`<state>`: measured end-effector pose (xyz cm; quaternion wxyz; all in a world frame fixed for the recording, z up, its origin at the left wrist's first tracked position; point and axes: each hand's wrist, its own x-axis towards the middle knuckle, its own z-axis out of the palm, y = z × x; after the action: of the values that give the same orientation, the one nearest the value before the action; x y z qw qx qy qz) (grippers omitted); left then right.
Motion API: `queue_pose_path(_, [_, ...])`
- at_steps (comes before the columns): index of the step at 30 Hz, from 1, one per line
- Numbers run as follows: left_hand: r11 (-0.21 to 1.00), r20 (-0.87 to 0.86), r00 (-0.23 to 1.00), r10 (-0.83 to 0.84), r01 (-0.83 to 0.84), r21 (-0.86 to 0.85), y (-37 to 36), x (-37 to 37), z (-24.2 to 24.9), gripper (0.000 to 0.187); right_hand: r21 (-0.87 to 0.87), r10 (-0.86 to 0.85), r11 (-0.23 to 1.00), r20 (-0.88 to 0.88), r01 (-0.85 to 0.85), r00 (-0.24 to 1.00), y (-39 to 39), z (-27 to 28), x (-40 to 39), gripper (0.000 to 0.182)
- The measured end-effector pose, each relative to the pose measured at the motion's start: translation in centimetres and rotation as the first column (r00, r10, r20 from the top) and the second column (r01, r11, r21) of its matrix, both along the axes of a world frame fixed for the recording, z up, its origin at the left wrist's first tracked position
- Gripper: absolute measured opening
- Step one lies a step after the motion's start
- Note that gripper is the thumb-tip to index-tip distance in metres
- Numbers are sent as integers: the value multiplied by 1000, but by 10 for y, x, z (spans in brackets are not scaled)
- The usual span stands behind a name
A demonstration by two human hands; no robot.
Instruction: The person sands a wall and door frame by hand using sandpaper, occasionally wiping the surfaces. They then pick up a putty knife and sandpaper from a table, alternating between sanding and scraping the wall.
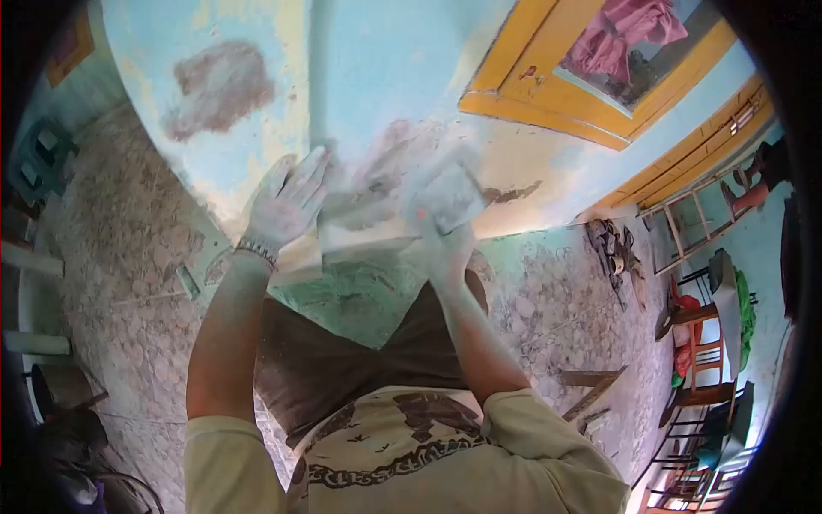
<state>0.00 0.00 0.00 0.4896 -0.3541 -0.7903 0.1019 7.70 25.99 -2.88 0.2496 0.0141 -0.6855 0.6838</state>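
Observation:
My left hand [291, 201] lies with its fingers stretched out against the painted wall [377, 64], near a vertical corner edge. White dust coats this hand, and a bracelet circles its wrist. My right hand [447, 253] grips a flat, square grey pad [451, 197] against the lower wall, its fingers partly hidden and smeared by motion. Between both hands is a rough patch [368, 193] where the blue and cream paint has worn down to grey. A larger brown bare patch [224, 84] shows to the upper left.
A yellow-framed window [548, 94] sits at upper right, with a wooden ladder [685, 227] and another person's leg [749, 195] beyond. Footwear [612, 257] lies by the wall. Chairs [706, 360] stand at right, a green plastic stool [43, 158] at left. The floor [128, 257] is rough stone.

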Motion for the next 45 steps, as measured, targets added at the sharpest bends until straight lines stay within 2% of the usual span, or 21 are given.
queue_pose_path(2, [1000,-14,1000,14,-14,25,-5,1,-3,27,109,-20,994,63,13,998,-5,-16,6,31])
queue_pose_path(5, [999,-44,998,37,-37,-4,3,-2,-6,22,109,-188,978,83,178,979,-24,-13,17,20])
queue_pose_path(8, [1000,-68,998,15,-17,-18,5,-5,-8,29,132,-97,989,200,72,975,-16,-24,20,22])
queue_pose_path(11, [1000,-52,999,-5,5,-10,3,-6,-10,26,43,-46,998,232,37,972,-10,-55,18,41])
queue_pose_path(14, [1000,-71,997,11,-11,-12,4,-7,-12,25,-24,-9,1000,306,17,952,-1,-50,23,43])
queue_pose_path(17, [999,-51,998,37,-37,-6,6,-5,-21,26,-149,-1,988,239,37,971,4,-42,30,41])
queue_pose_path(19, [998,-24,998,55,-55,11,4,-5,-18,28,-13,-52,998,185,56,981,20,-64,26,40])
queue_pose_path(21, [998,62,998,5,-9,62,9,2,-8,33,-63,-37,997,163,48,986,29,-48,22,38])
queue_pose_path(24, [959,230,954,-193,134,248,29,22,26,44,-190,26,982,164,6,986,49,-20,16,36])
queue_pose_path(28, [904,143,973,-181,108,413,97,16,137,57,-346,94,936,60,-68,994,37,-1,9,35])
queue_pose_path(29, [879,123,978,-167,91,468,115,5,174,61,-274,84,960,76,-61,994,35,-3,10,35])
queue_pose_path(31, [880,-33,996,86,-60,471,137,-28,233,65,-122,56,992,105,-43,993,34,-18,17,35])
queue_pose_path(33, [815,-205,965,161,-12,580,159,-42,284,65,-251,130,963,129,-94,983,34,-29,28,35])
queue_pose_path(34, [823,-243,959,147,17,568,164,-46,309,64,-316,170,941,138,-119,976,34,-36,33,34])
queue_pose_path(36, [834,-316,941,120,77,546,170,-54,346,64,-205,210,966,254,-160,944,53,-53,40,34])
queue_pose_path(37, [835,-323,940,108,91,543,172,-57,350,64,-147,226,971,314,-188,922,61,-53,39,33])
queue_pose_path(40, [842,-293,950,103,73,534,167,-58,340,65,-295,231,943,249,-154,940,72,-26,34,33])
queue_pose_path(42, [830,-230,963,138,14,557,164,-53,313,66,-214,141,970,115,-114,983,73,34,26,33])
queue_pose_path(44, [815,-169,972,161,-34,578,160,-48,272,68,-61,156,986,-39,-158,987,84,74,4,33])
queue_pose_path(45, [809,-137,978,157,-48,586,157,-45,250,68,55,92,995,-98,-87,991,79,112,-2,33])
